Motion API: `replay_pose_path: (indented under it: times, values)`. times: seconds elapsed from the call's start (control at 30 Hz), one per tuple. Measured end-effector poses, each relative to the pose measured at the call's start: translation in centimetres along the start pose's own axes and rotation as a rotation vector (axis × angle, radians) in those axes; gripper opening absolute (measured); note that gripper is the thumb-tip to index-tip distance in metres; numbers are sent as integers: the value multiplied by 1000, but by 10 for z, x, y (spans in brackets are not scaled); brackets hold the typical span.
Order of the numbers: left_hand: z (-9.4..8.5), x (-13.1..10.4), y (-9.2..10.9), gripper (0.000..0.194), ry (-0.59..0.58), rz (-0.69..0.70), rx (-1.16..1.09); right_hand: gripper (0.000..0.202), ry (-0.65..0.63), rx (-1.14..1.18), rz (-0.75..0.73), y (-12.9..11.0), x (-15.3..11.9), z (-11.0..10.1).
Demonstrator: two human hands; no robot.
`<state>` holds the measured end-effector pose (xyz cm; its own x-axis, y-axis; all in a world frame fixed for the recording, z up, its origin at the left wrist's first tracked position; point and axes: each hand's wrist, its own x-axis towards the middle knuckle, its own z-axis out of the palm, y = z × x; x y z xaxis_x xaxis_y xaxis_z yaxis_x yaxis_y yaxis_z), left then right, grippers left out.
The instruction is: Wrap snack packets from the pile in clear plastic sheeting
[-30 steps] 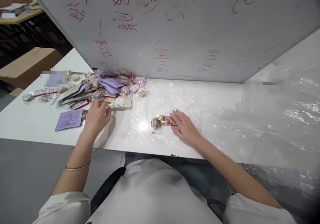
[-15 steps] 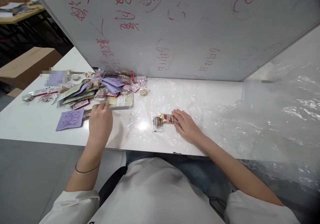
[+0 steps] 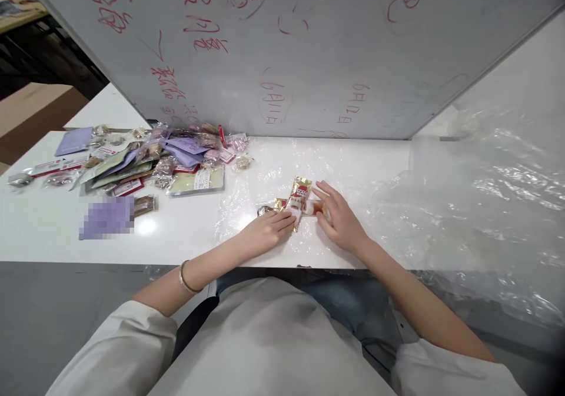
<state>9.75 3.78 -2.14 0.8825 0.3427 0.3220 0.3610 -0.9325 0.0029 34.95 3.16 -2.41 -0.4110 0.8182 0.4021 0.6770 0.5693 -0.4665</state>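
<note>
My left hand (image 3: 263, 234) pinches the lower part of a gold-and-red coffee sachet (image 3: 301, 191), which stands slantwise over another coffee sachet (image 3: 315, 208) lying flat. A small brown wrapped piece (image 3: 265, 210) lies at the left end of the flat sachet, partly behind my left fingers. Beside the flat sachet's right end is my right hand (image 3: 341, 216), its fingers spread and nothing in its grasp. Clear plastic wrap (image 3: 238, 205) lies under these things.
A pile of wrapped snacks and green packets (image 3: 194, 182) covers the table's left back. Nearer lies a purple packet (image 3: 106, 218) with a brown wrapped bar (image 3: 144, 206). A whiteboard (image 3: 318, 55) rises behind. Crumpled plastic sheeting (image 3: 481, 208) spreads at right; a cardboard box (image 3: 37, 116) stands left.
My left hand has come from the pile to the middle with a coffee sachet, laying it across the other. My right hand has drawn slightly off the flat sachet. The view has shifted.
</note>
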Motion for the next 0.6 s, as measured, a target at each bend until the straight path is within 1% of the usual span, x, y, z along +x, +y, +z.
replay_pose_path:
  times: [0.07, 0.13, 0.2, 0.27, 0.33, 0.4, 0.47, 0.53, 0.6]
  values:
    - [-9, -7, 1, 31, 48, -56, -29, 53, -28, -55, -124, -7, -8, -10]
    - [-24, -16, -1, 28, 95, -155, -71, 46, -55, -81, -228, -11, -15, -18]
    - [-39, -28, -7, 25, 108, -286, -105, 43, -75, -115, -268, -10, -19, -24]
    - [-48, -38, -14, 27, 57, -409, -108, 49, -107, -163, -264, -6, -14, -26]
    - [-47, -45, -21, 35, -42, -485, -122, 60, -180, -172, -279, -1, 1, -22]
    - [-41, -47, -25, 44, -129, -497, -173, 68, -284, -142, -310, 4, 24, -14]
    - [-33, -46, -28, 51, -178, -490, -210, 72, -386, -125, -321, 7, 49, -5]
    - [-28, -42, -30, 54, -207, -492, -210, 63, -475, -141, -300, 8, 72, 2]
    - [-27, -40, -31, 60, -240, -494, -201, 46, -550, -171, -286, 7, 89, 4]
